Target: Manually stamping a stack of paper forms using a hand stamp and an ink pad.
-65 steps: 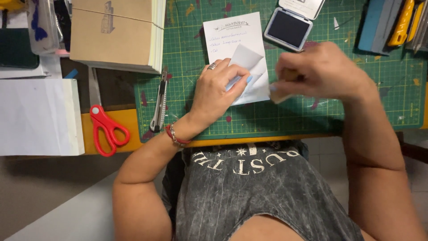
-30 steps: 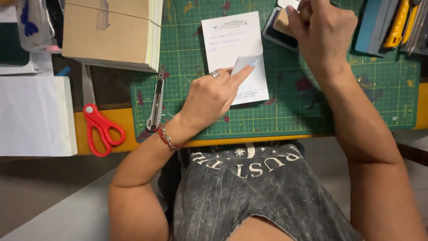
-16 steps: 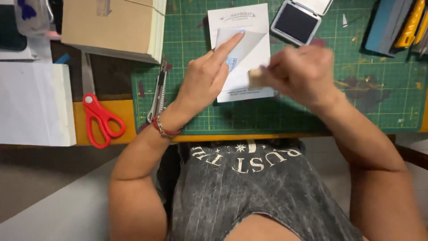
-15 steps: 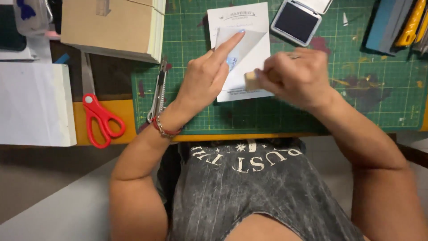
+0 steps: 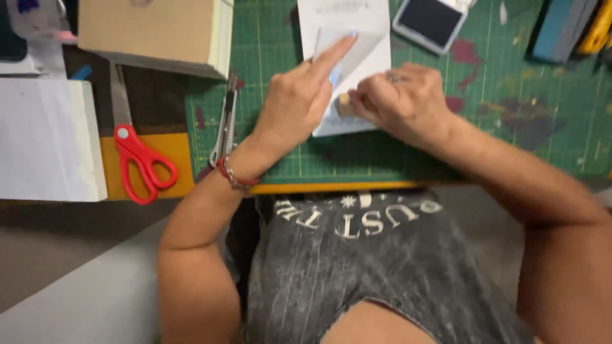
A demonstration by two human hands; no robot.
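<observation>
Wooden block: small stamp (image 5: 345,105), clamped in the fingers of the right hand (image 5: 401,102), pressed down on the lower edge of the white paper sheet (image 5: 347,70).
Left hand: (image 5: 296,105) flat on the sheet, index finger stretched up along the folded flap, other fingers curled together, gripping nothing.
Place: sheet flat on the green cutting mat (image 5: 510,127), near the front edge of the bench, just below the ink pad (image 5: 432,22).
Doing it well: press straight down, even weight, no rocking; keep the left hand pinning the sheet so nothing slides; lift the block vertically to avoid smearing.
Risk: blurred print likely if tilted or dragged.
Count, stamps: one.
Count, ink pads: one, lid open.
Count, paper sheets under the hands: one.
Count, scissors: one red-handled pair (image 5: 140,159), left of the mat.
Count, utility knives: one (image 5: 224,121), along the mat's left edge.
Count, cardboard boxes: one (image 5: 153,28), top left.
</observation>
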